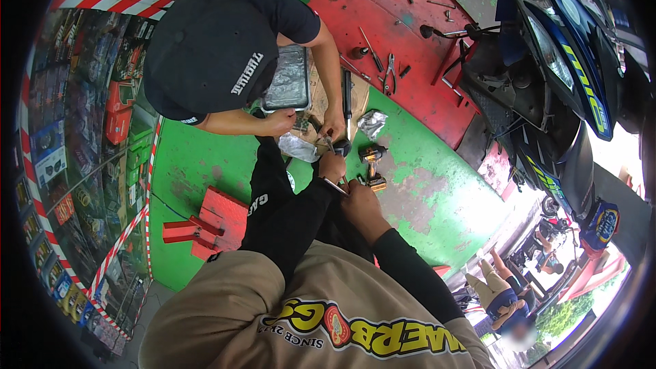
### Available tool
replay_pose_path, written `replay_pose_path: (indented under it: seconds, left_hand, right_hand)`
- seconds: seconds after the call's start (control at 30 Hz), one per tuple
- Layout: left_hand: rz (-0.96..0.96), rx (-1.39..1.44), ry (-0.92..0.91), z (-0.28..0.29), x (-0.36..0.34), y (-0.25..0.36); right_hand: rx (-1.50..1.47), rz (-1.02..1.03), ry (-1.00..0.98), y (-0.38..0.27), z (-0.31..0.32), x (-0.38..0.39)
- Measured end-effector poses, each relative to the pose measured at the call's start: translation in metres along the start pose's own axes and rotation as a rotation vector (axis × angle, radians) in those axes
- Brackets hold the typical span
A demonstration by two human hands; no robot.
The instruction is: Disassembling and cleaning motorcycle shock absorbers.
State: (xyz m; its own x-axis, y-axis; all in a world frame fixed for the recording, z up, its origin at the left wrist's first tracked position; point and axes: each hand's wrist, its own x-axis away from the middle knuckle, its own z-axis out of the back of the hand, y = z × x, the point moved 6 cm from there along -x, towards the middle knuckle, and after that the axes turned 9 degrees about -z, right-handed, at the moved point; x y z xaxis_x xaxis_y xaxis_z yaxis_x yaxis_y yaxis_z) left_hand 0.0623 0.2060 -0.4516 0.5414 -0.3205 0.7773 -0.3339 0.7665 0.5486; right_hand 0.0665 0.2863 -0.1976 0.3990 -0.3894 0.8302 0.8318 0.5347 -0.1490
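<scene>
My left hand (333,165) is curled on a small dark part (339,146) low over the green floor. A co-worker's hand (334,126) touches the same part from the far side. Just behind it, my right hand (360,206) grips a thin metal tool (335,185) whose tip points toward my left wrist. The co-worker, in a black cap (208,48), crouches opposite me, the other hand (279,121) resting on crumpled plastic (298,145). A cordless drill (372,162) lies right of my hands.
A metal tray (288,78) and a black rod (347,94) lie beyond the co-worker's hands. Loose tools are scattered on a red ramp (400,41). A blue scooter (560,75) stands at the right. A red wooden stool (212,222) is at my left, next to shelves of boxes (82,116).
</scene>
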Motion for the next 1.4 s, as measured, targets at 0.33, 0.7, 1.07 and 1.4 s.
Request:
replay_pose_path:
  seconds: [0.33,0.7,1.07,1.4]
  left_hand:
    - [-0.176,-0.021,0.047,-0.001,-0.007,-0.003]
    - [-0.126,-0.122,0.001,0.013,0.000,0.022]
    - [-0.147,-0.189,-0.008,0.032,0.003,0.029]
    - [-0.159,-0.288,-0.066,0.029,-0.011,0.026]
  right_hand:
    - [0.024,0.028,0.007,-0.004,0.001,-0.001]
    - [0.039,0.041,0.003,-0.002,0.006,-0.005]
    - [-0.002,0.048,-0.004,-0.006,0.004,-0.008]
    - [0.013,0.058,0.000,-0.013,0.008,-0.011]
